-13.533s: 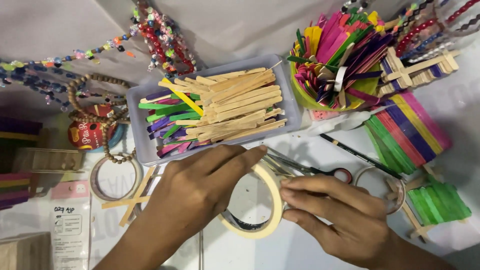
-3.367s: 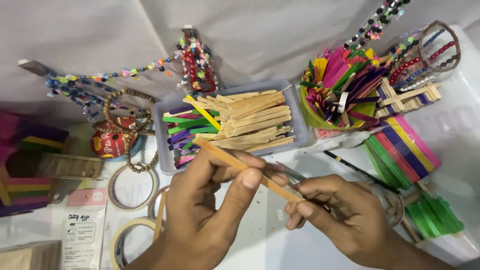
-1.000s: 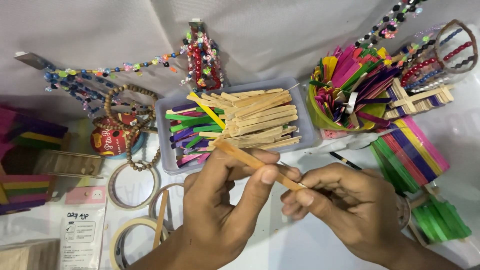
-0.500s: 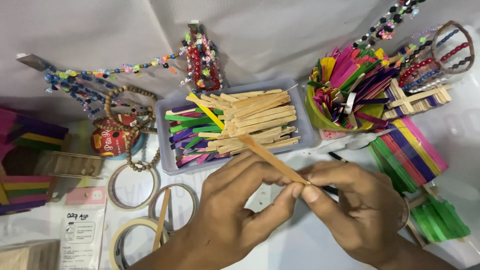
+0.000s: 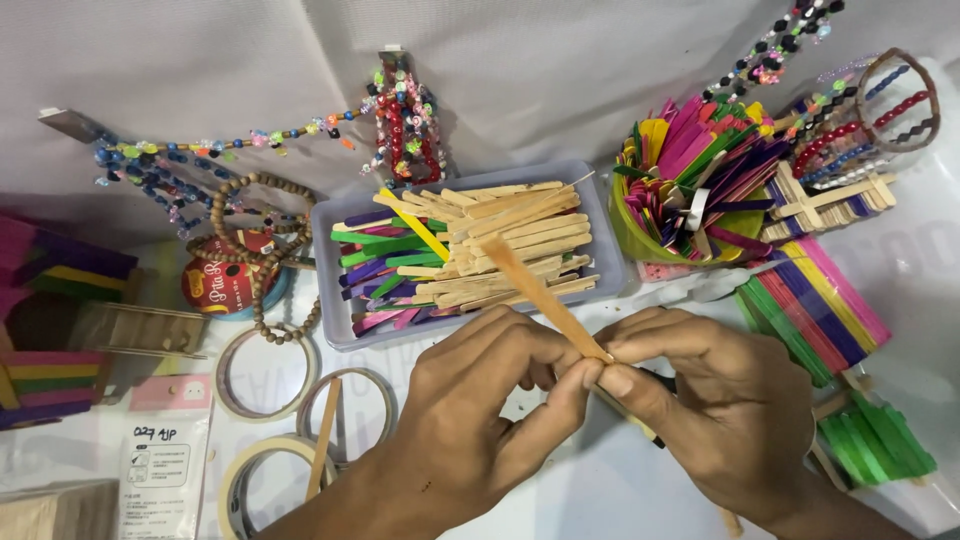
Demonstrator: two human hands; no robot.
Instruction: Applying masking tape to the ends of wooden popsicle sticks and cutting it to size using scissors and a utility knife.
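Now, head view, from the near edge outward.
Left hand [image 5: 480, 400]: its fingers are curled in, thumb and fingertips pinched on the lower end of the plain wooden stick [image 5: 545, 298].
Right hand [image 5: 715, 405]: it meets the left hand at the same spot, with its thumb and forefinger pressed on the stick's lower end; the other fingers are folded under.
Stick, place: it is held above the white table [image 5: 590, 490], just in front of the grey tray [image 5: 600, 215], its upper part overlapping the tray's near edge in this view.
Stick, long axis: it runs on a diagonal, from the pinch at lower right up to the free end at upper left.
Stick, pointing: the free end points away from the person, toward the pile of plain and coloured sticks [image 5: 470, 250] in the tray.
Under the right hand: a dark pencil [image 5: 640, 425] pokes out below the thumb; I cannot tell whether the hand grips it.
Left of the hands: three tape rings [image 5: 262, 375] lie flat on the table, one with a loose stick across it, and a small printed packet [image 5: 155, 475] lies near them.
Far left: a red round tin [image 5: 215, 280] with a wooden bead string [image 5: 262, 250] draped over it.
Right: a green cup [image 5: 690, 190] packed with coloured sticks, and beside it a flat mat of coloured sticks [image 5: 815, 295].
Back: bead strands [image 5: 400, 110] lie on the white cloth.
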